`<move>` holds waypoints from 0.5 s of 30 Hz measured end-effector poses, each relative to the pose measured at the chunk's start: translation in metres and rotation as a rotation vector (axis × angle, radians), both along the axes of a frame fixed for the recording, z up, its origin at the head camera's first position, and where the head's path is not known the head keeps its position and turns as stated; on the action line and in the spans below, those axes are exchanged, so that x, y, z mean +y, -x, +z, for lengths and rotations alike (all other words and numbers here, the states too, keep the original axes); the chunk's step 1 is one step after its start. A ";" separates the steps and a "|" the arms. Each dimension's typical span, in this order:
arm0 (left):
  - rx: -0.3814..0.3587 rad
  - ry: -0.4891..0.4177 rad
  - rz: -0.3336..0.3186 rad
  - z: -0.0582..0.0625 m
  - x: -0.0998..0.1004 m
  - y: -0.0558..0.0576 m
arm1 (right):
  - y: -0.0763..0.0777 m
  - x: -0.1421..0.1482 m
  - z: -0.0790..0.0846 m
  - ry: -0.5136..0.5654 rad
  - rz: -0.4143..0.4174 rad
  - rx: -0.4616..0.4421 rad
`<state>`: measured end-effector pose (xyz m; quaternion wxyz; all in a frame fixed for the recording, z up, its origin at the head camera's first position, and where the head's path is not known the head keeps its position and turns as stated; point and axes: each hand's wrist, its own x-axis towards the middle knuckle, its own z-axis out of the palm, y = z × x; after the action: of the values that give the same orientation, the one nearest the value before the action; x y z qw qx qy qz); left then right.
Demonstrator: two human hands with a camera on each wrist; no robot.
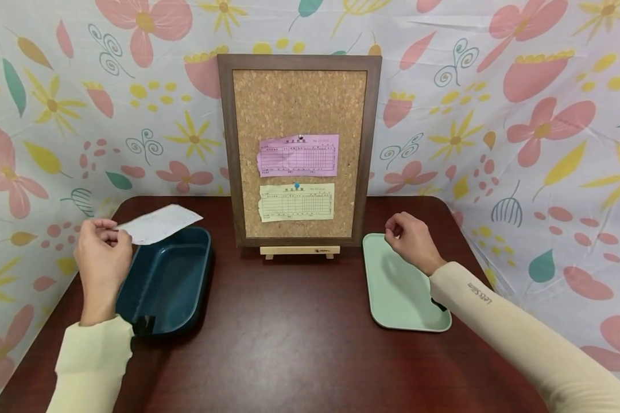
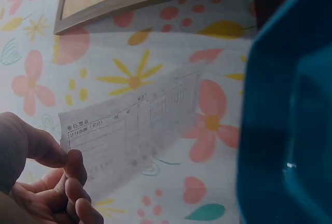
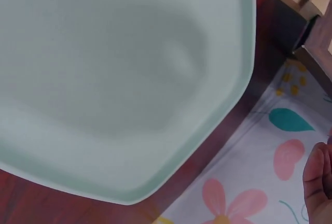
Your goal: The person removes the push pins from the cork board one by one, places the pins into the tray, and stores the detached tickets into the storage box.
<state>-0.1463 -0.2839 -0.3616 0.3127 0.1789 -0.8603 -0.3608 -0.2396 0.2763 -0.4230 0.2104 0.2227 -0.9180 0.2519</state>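
My left hand (image 1: 103,252) pinches a white printed receipt slip (image 1: 160,223) by its end, between thumb and fingertips. The slip is above the far part of the deep blue tray (image 1: 205,275); in the left wrist view its ruled lines and print (image 2: 129,125) show. My right hand (image 1: 413,238) is above the far end of the pale green tray (image 1: 400,298), fingers curled in toward the thumb. Nothing shows between those fingers, though their tips are partly hidden. Only part of the right hand (image 3: 319,180) appears at the right wrist view's edge.
A framed cork board (image 1: 299,103) stands upright on a small wooden easel (image 1: 299,250) between the trays. A pink slip (image 1: 299,158) is held by a dark pin, and a pale yellow slip (image 1: 297,203) below by a blue pin. A flowered cloth (image 1: 418,34) hangs behind.
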 end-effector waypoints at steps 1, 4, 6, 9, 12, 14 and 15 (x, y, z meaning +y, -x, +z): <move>0.011 0.009 -0.001 -0.004 0.000 -0.003 | 0.000 0.000 -0.001 -0.001 -0.002 -0.011; 0.035 0.046 0.007 -0.014 0.000 -0.012 | -0.001 0.000 -0.006 -0.002 0.000 -0.048; 0.043 0.078 0.008 -0.020 0.001 -0.017 | -0.002 0.000 -0.010 -0.001 -0.001 -0.067; -0.001 0.099 -0.003 -0.030 0.003 -0.022 | -0.003 0.001 -0.016 -0.014 -0.001 -0.102; -0.099 0.088 -0.032 -0.037 0.003 -0.027 | -0.005 0.001 -0.022 -0.037 -0.009 -0.138; -0.166 0.085 -0.046 -0.042 0.002 -0.029 | -0.005 0.001 -0.025 -0.055 -0.009 -0.154; -0.196 0.085 -0.054 -0.043 0.002 -0.030 | -0.005 0.001 -0.026 -0.064 -0.010 -0.159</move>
<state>-0.1159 -0.2819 -0.4048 0.2246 0.1769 -0.9057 -0.3131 -0.2344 0.2771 -0.4487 0.1307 0.2038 -0.9406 0.2381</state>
